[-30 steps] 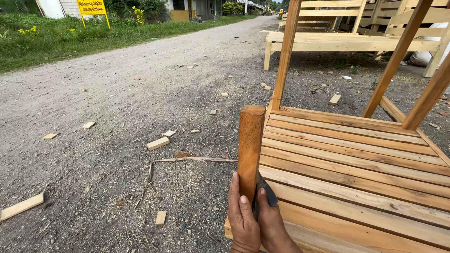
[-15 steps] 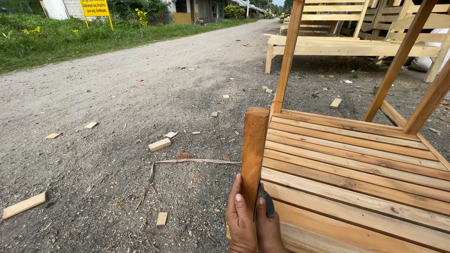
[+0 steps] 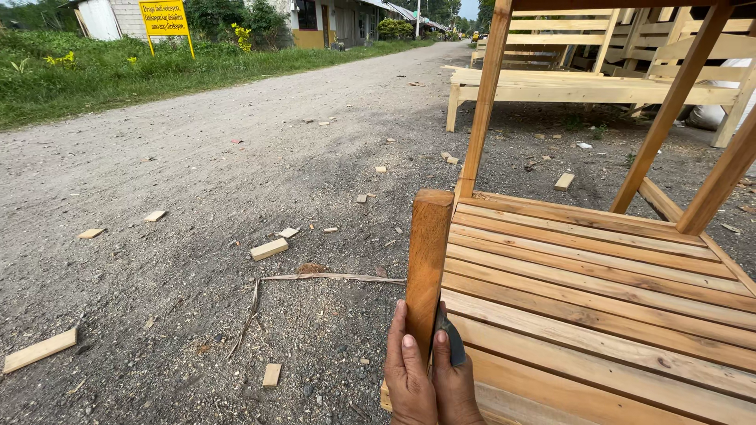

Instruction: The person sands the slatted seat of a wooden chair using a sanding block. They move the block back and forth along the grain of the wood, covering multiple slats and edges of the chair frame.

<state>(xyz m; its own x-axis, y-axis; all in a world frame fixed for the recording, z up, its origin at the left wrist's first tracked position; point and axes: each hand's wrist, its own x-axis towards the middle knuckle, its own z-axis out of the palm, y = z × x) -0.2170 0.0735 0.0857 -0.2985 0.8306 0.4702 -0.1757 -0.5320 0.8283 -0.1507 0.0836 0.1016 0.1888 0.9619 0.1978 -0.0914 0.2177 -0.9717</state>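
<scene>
both hands hold one upright wooden post [image 3: 428, 267] at its lower part, at the left edge of the slatted bench [image 3: 598, 291]. the left hand [image 3: 407, 374] wraps it with fingers pressed together. the right hand [image 3: 457, 386] presses a dark blade [image 3: 447, 337] against the post, probably to shave it. offcuts [image 3: 268, 249] lie on the gravel [image 3: 197, 197], left of the post.

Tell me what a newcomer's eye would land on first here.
First, the upright brown wooden post at bottom centre, clasped by the left hand and right hand, with a dark blade-like tool pressed against it. Right of it spreads a pale slatted wooden frame. Offcut wood blocks dot the gravel road on the left.
</scene>
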